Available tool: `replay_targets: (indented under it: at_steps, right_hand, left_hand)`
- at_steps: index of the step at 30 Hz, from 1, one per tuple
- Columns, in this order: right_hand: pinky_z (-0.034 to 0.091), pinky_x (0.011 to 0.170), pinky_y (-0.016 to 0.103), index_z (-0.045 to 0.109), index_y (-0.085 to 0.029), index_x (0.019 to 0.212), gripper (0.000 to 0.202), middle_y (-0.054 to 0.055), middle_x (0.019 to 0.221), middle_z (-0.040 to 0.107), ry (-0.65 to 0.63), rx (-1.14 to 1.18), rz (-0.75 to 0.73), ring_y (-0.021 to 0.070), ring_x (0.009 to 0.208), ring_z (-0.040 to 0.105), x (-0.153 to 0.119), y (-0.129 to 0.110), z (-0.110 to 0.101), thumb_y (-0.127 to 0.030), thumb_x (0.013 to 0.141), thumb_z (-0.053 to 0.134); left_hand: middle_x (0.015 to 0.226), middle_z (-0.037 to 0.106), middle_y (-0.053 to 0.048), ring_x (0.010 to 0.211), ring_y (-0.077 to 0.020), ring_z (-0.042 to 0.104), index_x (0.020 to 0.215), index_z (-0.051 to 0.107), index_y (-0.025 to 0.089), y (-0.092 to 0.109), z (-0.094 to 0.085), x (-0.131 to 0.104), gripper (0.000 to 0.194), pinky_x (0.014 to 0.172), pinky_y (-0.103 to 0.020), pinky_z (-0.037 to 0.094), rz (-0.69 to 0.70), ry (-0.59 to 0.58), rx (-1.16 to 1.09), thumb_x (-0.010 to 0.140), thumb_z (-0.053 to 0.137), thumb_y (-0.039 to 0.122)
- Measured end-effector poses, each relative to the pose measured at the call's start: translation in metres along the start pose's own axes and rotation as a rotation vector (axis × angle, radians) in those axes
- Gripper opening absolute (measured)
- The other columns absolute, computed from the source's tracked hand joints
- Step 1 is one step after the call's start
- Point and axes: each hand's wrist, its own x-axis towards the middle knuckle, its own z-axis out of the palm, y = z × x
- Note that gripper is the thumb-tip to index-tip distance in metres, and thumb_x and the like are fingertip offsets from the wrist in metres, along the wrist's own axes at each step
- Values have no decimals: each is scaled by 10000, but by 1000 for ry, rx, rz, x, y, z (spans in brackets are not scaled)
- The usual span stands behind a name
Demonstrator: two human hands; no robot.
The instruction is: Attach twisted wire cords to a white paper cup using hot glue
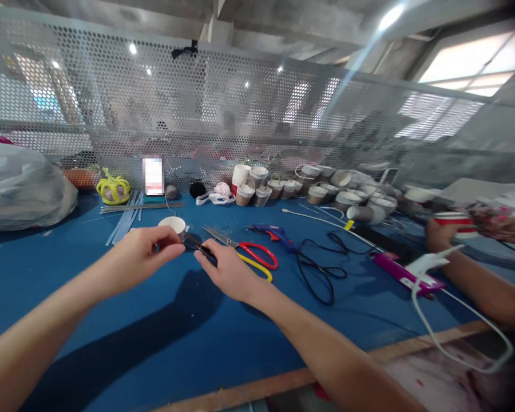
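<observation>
My left hand (152, 247) is closed in a pinch just in front of a white paper cup (175, 222); whatever it pinches, if anything, is too small to make out. My right hand (229, 272) grips a small dark-handled tool (206, 252), its tip pointing left toward the cup. The tool's exact kind does not show clearly. Right behind my right hand lie large scissors (257, 253) with one red and one yellow handle, blades pointing up-left. A blue glue gun (277, 234) rests beyond them, its black cord (321, 269) looped on the table.
Several grey-wrapped cups (347, 200) line the back along a perforated metal screen (197, 103). At left are a phone (153, 176), thin strips (124, 226), a yellow woven piece (113, 190) and a plastic bag (21, 186). A co-worker's hand (440, 232) holds a red-white cup (459, 223) near a purple power strip (405, 274).
</observation>
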Motion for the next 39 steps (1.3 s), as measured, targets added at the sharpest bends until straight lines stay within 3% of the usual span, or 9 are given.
replay_targets:
  at_steps: [2,5,9,14,21,24,29,34,39]
  right_hand:
    - [306,513,228,419,-174,730,224,-12,613,457,-19,68,-86,98,540,401,-2,0,-5,-347,852,348]
    - [305,514,226,402,-176,721,218,-20,613,429,-49,120,-155,92,543,386,-4,0,-7,-344,850,351]
    - [302,512,229,402,-174,724,193,-24,602,418,-73,130,-153,91,536,375,-3,2,-6,-322,842,365]
    - [292,507,231,398,-173,724,198,-27,592,408,-65,121,-163,90,527,364,-3,4,-7,-327,843,365]
    - [307,517,221,414,-167,736,169,-13,610,459,-43,74,-160,93,536,408,-4,1,-7,-301,836,389]
    - [313,524,228,429,-166,726,169,2,616,496,-35,9,-62,103,537,433,-3,0,-4,-297,829,403]
    - [313,526,240,455,-164,734,203,22,633,530,-52,-65,78,123,561,469,-2,-1,-2,-327,835,389]
    - [341,559,244,460,-162,827,283,31,745,548,-79,58,-5,130,641,482,-4,-1,-4,-435,820,389]
    - [337,556,243,456,-156,803,235,27,725,536,-81,74,-54,118,619,468,-5,1,-1,-383,826,401]
  left_hand:
    - [785,592,-31,716,-137,506,848,597,174,-8,-6,3,229,641,-238,378,17,-211,-351,791,461,348]
    - [785,597,-29,719,-120,506,869,573,161,-22,0,7,215,673,-237,381,-12,-353,-757,758,538,341]
    - [588,521,21,564,-71,432,697,573,135,-29,11,8,168,566,-197,331,-60,-439,-969,725,600,298]
    - [683,588,-40,659,-113,503,910,606,122,-29,4,7,255,632,-233,355,-108,-550,-1019,779,526,325]
    - [469,454,39,493,-80,395,638,493,146,-33,13,11,241,517,-210,295,-100,-404,-971,709,586,356]
    - [461,406,53,468,-77,341,561,425,163,-22,15,9,266,489,-209,261,-88,-186,-545,713,548,343]
    - [498,467,19,504,-108,386,583,521,163,-1,12,1,174,538,-244,269,-4,234,340,726,467,246]
    - [504,501,28,480,-85,401,606,543,149,-6,9,2,230,469,-199,291,-26,44,-64,728,500,340]
    - [486,488,45,481,-64,405,571,528,136,-19,10,9,255,467,-182,299,-118,-95,-438,685,597,353]
